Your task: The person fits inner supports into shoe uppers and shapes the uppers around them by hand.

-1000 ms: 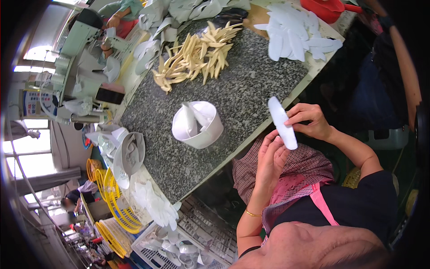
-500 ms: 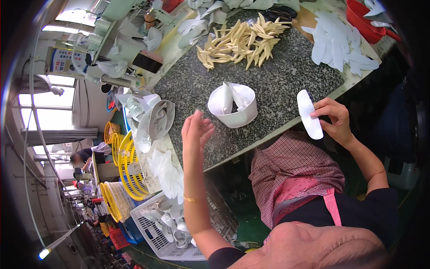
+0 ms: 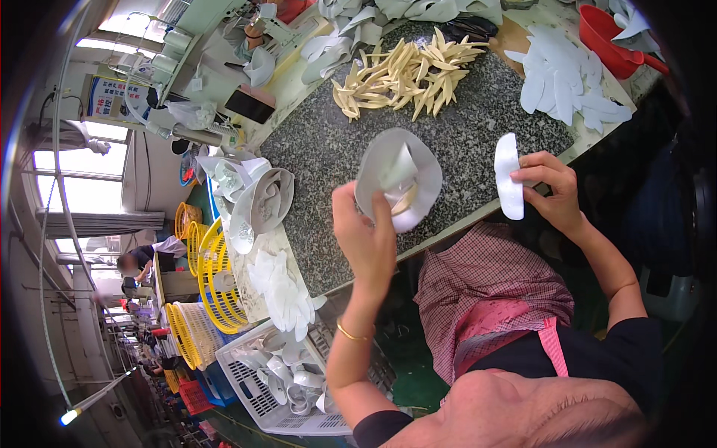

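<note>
My left hand (image 3: pixel 364 243) grips the near left rim of a white, ring-shaped piece of sheet material (image 3: pixel 428 168), its thumb inside and its fingers outside. The piece is tilted, so its inside shows, with a folded white flap and a beige part. In my right hand (image 3: pixel 551 188) a long, white, round-ended flat piece (image 3: pixel 507 179) is pinched between thumb and fingers, just above the table's near right edge. Beyond both hands, a heap of thin, curved beige pieces (image 3: pixel 411 71) lies on the speckled dark stone slab (image 3: pixel 485 134).
White flat cut pieces (image 3: pixel 560 75) are piled at the far right, by a red scoop-like container (image 3: pixel 609 45). On the left are nested white shaped pieces (image 3: pixel 261 198), a phone (image 3: pixel 250 104) and more flat pieces (image 3: pixel 280 287). A white plastic basket (image 3: pixel 254 396) stands below, near yellow baskets (image 3: pixel 220 280).
My left hand has moved right and taken hold of the ring-shaped piece, which is now lifted and tipped towards me. My right hand has shifted slightly, turning the flat piece more upright.
</note>
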